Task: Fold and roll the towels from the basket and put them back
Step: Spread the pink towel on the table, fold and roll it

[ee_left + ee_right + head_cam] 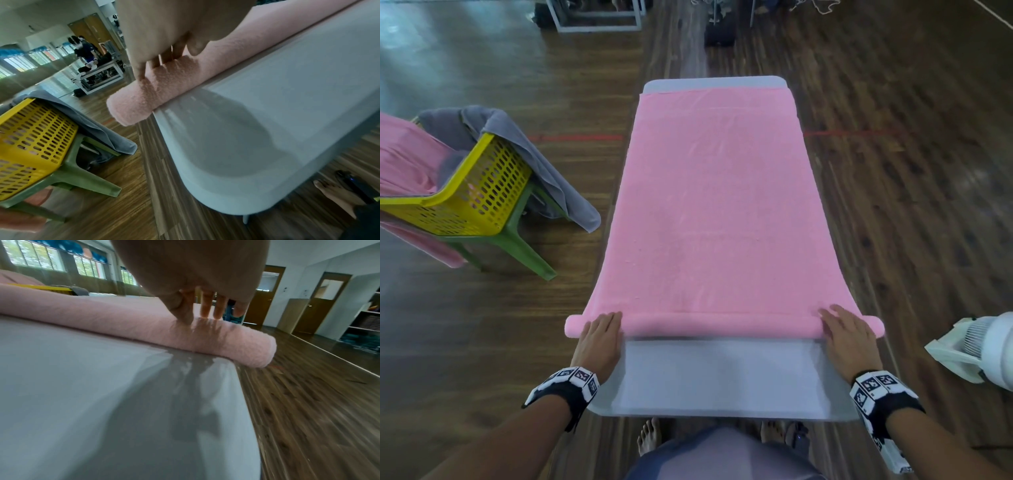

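Pink towel (717, 205) on the white table (722, 377): near end rolled into a thin tube running left-right, flat rest stretching away lengthwise. Left hand (599, 337) and right hand (851, 334) press flat, fingers straight, on the roll near its ends, which overhang the table sides. Only the head view shows both hands; far left, yellow basket (469, 192) with a grey towel (544, 164) draped over it.

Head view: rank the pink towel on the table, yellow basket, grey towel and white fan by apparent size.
1. Pink towel
2. Yellow basket
3. Grey towel, close to the basket, so unsure
4. White fan, cut off by the frame
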A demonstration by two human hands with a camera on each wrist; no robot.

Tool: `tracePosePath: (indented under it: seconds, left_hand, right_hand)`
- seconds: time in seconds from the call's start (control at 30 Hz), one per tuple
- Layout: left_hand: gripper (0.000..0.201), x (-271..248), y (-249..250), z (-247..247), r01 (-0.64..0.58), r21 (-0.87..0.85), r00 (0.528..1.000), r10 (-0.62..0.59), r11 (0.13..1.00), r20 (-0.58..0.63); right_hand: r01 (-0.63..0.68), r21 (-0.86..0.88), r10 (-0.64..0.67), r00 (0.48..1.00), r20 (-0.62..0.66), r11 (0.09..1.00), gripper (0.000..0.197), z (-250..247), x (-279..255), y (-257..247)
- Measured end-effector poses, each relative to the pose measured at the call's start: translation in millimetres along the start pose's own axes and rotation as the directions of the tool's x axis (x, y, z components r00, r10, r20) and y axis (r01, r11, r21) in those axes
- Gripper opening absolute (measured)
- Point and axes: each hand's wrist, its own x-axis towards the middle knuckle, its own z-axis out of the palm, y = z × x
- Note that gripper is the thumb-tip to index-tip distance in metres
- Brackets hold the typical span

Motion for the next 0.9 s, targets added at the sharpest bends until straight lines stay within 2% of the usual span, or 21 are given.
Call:
tracePosePath:
  seconds: [0.07,0.13,0.2,0.27,0.33,0.4,0.5,0.57,0.73,0.9]
  left_hand:
    - [0.044,-6,1,1,-0.034,-0.001,0.999,0.034,0.999,0.03]
    - [0.038,-12,3,-1,-0.041,0.008,0.997,0.041,0.999,0.064]
    - [0.023,-11,3,-7,-0.024,0.023,0.994,0.021,0.999,0.103]
    - [0.016,-2,0,-8,0.005,0.034,0.997,-0.008,0.999,0.081]
    - [0.028,6,0,-8,0.007,0.007,1.0,-0.007,1.0,0.018]
    - [0.038,7,4,-5,0.008,-0.023,1.0,-0.007,1.0,0.008]
    - [0.042,-4,7,2,-0.014,-0.032,0.997,0.016,0.999,0.075]
    - [0.046,-13,5,4,-0.048,-0.023,0.995,0.05,0.999,0.085]
    - [0.048,-31,6,4,-0.092,-0.01,0.996,0.092,0.996,0.016]
    - [0.05,-61,9,16,-0.074,-0.02,0.997,0.073,0.997,-0.024]
  right_hand:
    - [0.078,0.011,-0.078,0.997,0.021,0.997,0.051,7,-9,-3]
    - [0.003,-0.002,-0.003,0.996,0.092,1.0,0.047,8,-16,-4]
    - [-0.076,-0.036,0.08,0.989,0.126,0.996,0.035,6,-13,-3]
    - [-0.054,-0.07,0.064,0.988,0.142,0.996,0.028,2,-3,-1]
    - [-0.046,-0.004,0.046,0.995,0.089,0.999,0.03,0,6,0]
    - [-0.036,0.069,0.033,0.999,0.036,0.997,0.037,3,6,2]
    - [0.042,0.066,-0.049,0.993,0.104,0.997,0.051,16,-7,4]
    - [0.043,0.11,-0.054,0.994,0.091,0.993,0.056,22,-19,6]
    - [0.037,0.12,-0.038,0.999,0.006,0.992,0.055,30,-45,4]
    - [0.04,0.077,-0.038,0.999,-0.026,0.996,0.046,39,-74,6]
